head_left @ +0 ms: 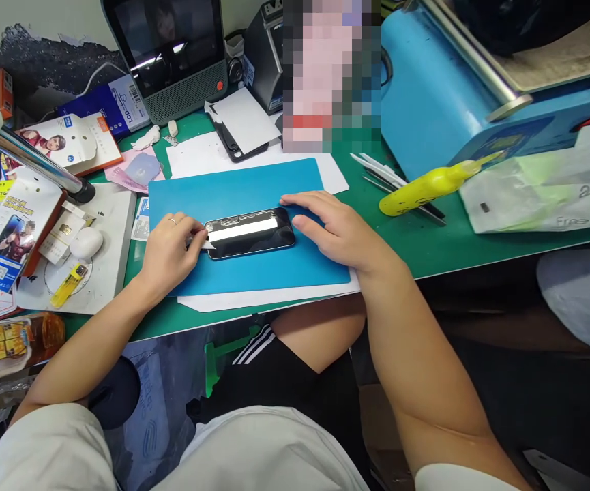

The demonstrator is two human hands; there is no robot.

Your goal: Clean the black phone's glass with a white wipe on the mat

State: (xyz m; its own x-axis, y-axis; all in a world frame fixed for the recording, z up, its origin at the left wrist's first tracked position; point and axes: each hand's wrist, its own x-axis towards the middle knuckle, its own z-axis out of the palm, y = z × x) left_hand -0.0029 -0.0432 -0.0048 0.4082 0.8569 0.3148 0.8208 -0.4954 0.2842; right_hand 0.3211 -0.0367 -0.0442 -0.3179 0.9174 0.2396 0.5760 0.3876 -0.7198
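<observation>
A black smartphone (250, 243) lies screen up on a blue mat (243, 276), and its glass mirrors a bright white bar of light. At the phone's left end my left hand (174, 249) is closed in a pinch. A small white pointed piece (209, 244) shows at its fingertips, against the phone's edge; its kind I cannot make out. My right hand (333, 228) rests on the mat by the phone's right end. Its thumb and fingers are apart, with the index finger close to the upper right corner, and nothing is in it.
Behind the mat sit another phone part under white paper (246, 119) and a display device (172, 54). To the right are a yellow bottle (422, 187), tweezers (391, 179) and a blue machine (428, 88). Boxes (18, 228) and a yellow lighter (68, 286) crowd the left.
</observation>
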